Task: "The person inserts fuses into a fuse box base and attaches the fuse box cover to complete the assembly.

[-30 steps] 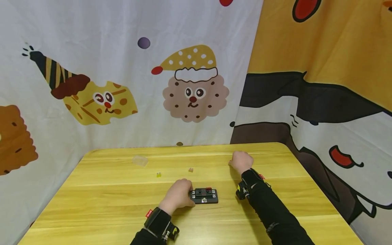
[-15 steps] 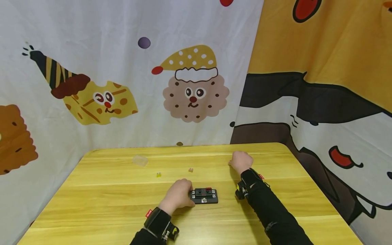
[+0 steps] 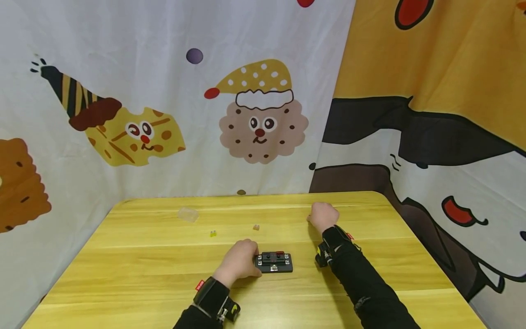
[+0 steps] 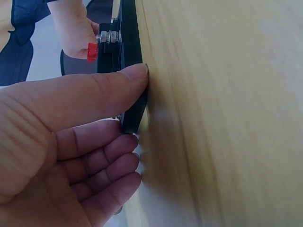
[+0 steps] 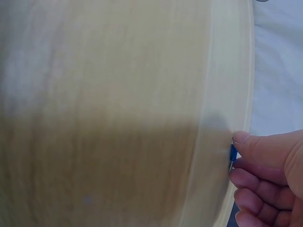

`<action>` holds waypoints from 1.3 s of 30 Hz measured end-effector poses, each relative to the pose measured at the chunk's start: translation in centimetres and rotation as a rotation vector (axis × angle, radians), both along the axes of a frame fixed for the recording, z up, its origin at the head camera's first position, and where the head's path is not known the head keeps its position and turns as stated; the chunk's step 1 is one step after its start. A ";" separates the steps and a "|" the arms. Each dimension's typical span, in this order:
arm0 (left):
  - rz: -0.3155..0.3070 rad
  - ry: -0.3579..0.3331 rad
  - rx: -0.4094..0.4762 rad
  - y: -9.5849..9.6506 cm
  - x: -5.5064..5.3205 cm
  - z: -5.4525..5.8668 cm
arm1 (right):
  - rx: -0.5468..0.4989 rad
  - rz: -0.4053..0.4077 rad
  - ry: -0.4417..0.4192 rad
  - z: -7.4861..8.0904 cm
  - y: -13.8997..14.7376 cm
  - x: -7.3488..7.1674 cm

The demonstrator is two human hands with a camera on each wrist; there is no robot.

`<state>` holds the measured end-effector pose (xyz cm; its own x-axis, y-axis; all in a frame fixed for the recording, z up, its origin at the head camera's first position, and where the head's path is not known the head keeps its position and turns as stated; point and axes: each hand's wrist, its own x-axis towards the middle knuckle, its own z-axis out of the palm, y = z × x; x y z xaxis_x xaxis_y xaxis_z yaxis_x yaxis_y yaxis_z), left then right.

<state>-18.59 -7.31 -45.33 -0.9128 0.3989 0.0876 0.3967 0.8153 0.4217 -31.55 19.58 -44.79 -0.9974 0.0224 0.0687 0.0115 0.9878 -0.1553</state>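
Left of centre on the table, my left hand (image 3: 238, 259) pinches the near-left end of a black terminal block (image 3: 274, 268) between thumb and fingers. The block lies flat, with silver bolts and a red part on top. In the left wrist view the thumb (image 4: 109, 90) presses over the base's edge, with the fingers below. My right hand (image 3: 324, 216) is at the table's far right. In the right wrist view its thumb and forefinger hold a small blue blade fuse (image 5: 233, 152) with a metal prong, close to the table's edge.
A yellow-green blade fuse (image 3: 213, 233) and a tan blade fuse (image 3: 256, 227) lie apart beyond the block. Farther left is a flat, clear plastic piece (image 3: 188, 214). The wooden table (image 3: 135, 274) meets a printed cloth (image 3: 164, 183) along its back edge.
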 end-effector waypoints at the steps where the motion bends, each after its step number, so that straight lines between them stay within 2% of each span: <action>1: 0.000 0.001 0.000 0.0 0.0 0.0 | 0.000 0.000 0.000 0.0 0.0 0.0; 23: -0.003 0.005 -0.001 0.0 -0.3 -0.1 | 0.020 -0.002 -0.029 0.5 0.0 -0.5; 39: -0.001 0.016 -0.007 -0.1 -0.1 -0.4 | -0.024 -0.006 -0.049 1.1 0.7 0.1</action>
